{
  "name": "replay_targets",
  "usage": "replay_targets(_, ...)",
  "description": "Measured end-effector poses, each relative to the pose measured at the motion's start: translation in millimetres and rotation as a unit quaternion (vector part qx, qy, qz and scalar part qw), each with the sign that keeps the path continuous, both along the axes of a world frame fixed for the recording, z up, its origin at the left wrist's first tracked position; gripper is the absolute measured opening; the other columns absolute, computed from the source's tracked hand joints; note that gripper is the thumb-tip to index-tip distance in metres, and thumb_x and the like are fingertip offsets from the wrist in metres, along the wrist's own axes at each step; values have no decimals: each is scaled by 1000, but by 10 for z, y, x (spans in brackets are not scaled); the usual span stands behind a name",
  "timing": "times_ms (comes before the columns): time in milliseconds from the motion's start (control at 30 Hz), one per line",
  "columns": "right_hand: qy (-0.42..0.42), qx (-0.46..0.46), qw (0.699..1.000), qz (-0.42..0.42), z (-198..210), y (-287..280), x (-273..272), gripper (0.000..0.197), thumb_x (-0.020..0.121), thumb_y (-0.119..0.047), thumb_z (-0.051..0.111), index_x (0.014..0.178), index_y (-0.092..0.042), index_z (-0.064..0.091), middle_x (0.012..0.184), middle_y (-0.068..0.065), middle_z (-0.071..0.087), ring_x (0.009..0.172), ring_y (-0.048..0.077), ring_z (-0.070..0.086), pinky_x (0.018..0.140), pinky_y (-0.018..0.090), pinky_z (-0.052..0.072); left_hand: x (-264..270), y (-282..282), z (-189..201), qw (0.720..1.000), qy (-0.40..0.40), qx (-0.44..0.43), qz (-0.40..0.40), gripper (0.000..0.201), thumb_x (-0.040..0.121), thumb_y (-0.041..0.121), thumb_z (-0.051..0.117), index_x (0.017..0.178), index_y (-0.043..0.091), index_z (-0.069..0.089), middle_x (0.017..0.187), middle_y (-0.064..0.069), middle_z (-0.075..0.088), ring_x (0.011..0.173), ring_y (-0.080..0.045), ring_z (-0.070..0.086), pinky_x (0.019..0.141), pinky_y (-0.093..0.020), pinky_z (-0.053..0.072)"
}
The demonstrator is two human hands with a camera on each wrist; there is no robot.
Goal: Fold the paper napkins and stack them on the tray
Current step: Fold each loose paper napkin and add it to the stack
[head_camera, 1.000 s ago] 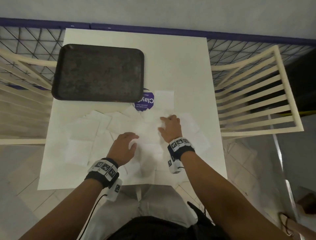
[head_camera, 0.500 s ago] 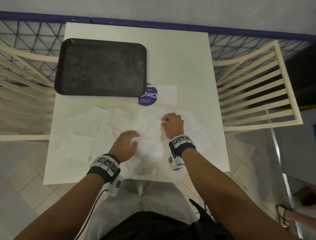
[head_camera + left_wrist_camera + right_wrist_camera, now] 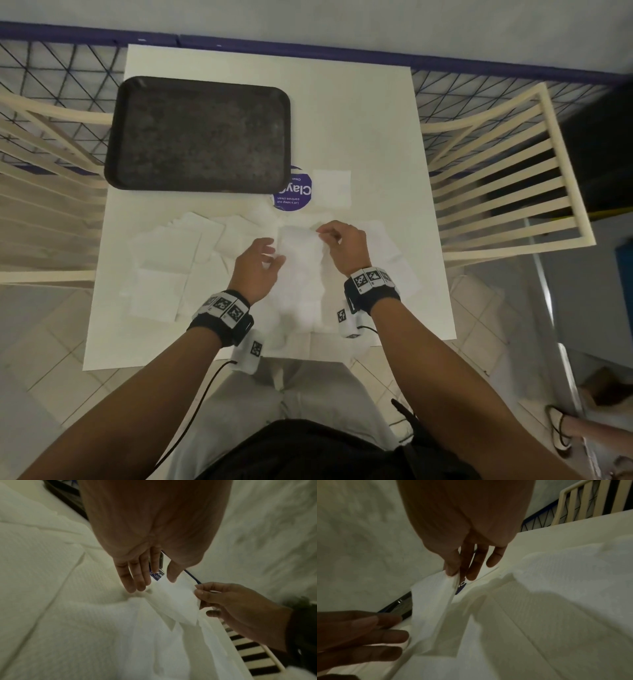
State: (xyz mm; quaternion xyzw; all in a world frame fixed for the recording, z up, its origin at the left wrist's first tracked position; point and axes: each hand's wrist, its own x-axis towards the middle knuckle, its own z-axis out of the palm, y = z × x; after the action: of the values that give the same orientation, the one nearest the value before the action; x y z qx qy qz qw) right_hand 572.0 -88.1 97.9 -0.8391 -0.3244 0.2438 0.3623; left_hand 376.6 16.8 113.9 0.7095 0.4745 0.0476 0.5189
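An empty dark tray (image 3: 198, 133) sits at the table's far left. Several white napkins (image 3: 164, 260) lie spread over the near half of the table. My right hand (image 3: 320, 233) pinches the top edge of one napkin (image 3: 299, 253) between thumb and forefinger and holds it raised off the pile; the right wrist view shows the pinch on the napkin (image 3: 433, 608). My left hand (image 3: 274, 251) hovers at that napkin's left side with straight, spread fingers (image 3: 137, 580) and holds nothing.
A round purple sticker (image 3: 294, 193) and a small square napkin (image 3: 333, 188) lie just right of the tray. Cream slatted chairs (image 3: 507, 178) flank the white table (image 3: 342, 113). A wire fence runs behind. Another person's sandalled foot (image 3: 561, 428) is at the lower right.
Both hands rose off the pile. The right hand pinched one napkin and lifted it; the left hand opened and moved beside it. The head view shifted slightly.
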Motion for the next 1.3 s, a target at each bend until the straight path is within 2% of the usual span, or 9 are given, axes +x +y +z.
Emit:
replay_targets(67, 40, 17, 999, 9, 61, 2, -12, 9, 89, -10, 69, 91, -15, 76, 76, 1, 72, 64, 6, 60, 71, 20, 48, 71, 13, 47, 999, -8, -27, 29, 46, 97, 25, 71, 138, 16, 54, 122, 4, 61, 103, -15, 62, 63, -6, 46)
replay_targets(333, 102, 29, 994, 7, 241, 48, -23, 3, 89, -14, 71, 91, -14, 74, 72, 5, 71, 53, 0, 57, 66, 15, 49, 153, 93, 98, 991, -28, 22, 126, 16, 94, 27, 72, 105, 16, 73, 93, 5, 71, 90, -16, 67, 95, -37, 56)
replay_targets(500, 37, 46, 998, 15, 254, 72, -52, 2, 88, -21, 74, 90, -21, 75, 93, -8, 72, 77, 0, 57, 76, 19, 44, 109, 155, 113, 991, -35, 3, 128, 11, 94, 33, 73, 99, 22, 71, 92, 3, 74, 89, -20, 71, 91, -45, 59)
replay_targets(600, 5, 55, 998, 25, 287, 104, -78, 3, 85, -25, 77, 88, -24, 75, 116, -14, 68, 104, 6, 58, 86, 23, 44, 112, 173, 184, 993, -42, 12, 111, 15, 98, 32, 67, 106, 19, 68, 97, 3, 71, 92, -21, 68, 86, -35, 58)
replay_targets(700, 103, 50, 993, 30, 435, 166, -88, 2, 87, -20, 74, 87, -18, 73, 102, -16, 73, 100, -2, 63, 79, 21, 44, 134, 204, 271, 991, -60, 17, 117, 21, 102, 28, 60, 114, 11, 65, 106, -1, 67, 95, -21, 63, 78, -21, 52)
replay_targets(800, 162, 42, 986, 14, 531, 254, -103, 5, 87, -22, 73, 87, -17, 73, 83, -5, 75, 82, 4, 67, 80, 24, 51, 138, 271, 298, 974, -136, -59, 171, 24, 102, 30, 61, 117, 12, 64, 115, -7, 70, 103, -28, 67, 78, -38, 60)
replay_targets(1000, 176, 79, 980, -51, 573, 365, -136, 11, 90, -27, 71, 95, -17, 71, 93, -1, 77, 87, 13, 72, 77, 27, 54, 142, 305, 457, 873, -257, -340, 238, 44, 90, 39, 78, 111, 5, 60, 112, -11, 72, 106, -33, 70, 90, -44, 57)
replay_targets(1233, 181, 101, 976, -60, 600, 321, -207, 20, 92, -30, 70, 110, -21, 67, 66, -13, 66, 66, 8, 61, 67, 23, 48, 90, 234, 500, 936, -231, -216, 153, 22, 95, 7, 70, 115, 0, 71, 108, -8, 78, 105, -31, 72, 98, -45, 58)
replay_targets(1300, 187, 73, 979, -20, 618, 310, -219, 29, 91, -43, 69, 116, -29, 66, 85, -12, 68, 83, 10, 64, 77, 24, 51, 87, 268, 494, 949, -215, -178, 144, 23, 98, 11, 67, 121, 6, 71, 111, -5, 78, 106, -29, 73, 95, -45, 59)
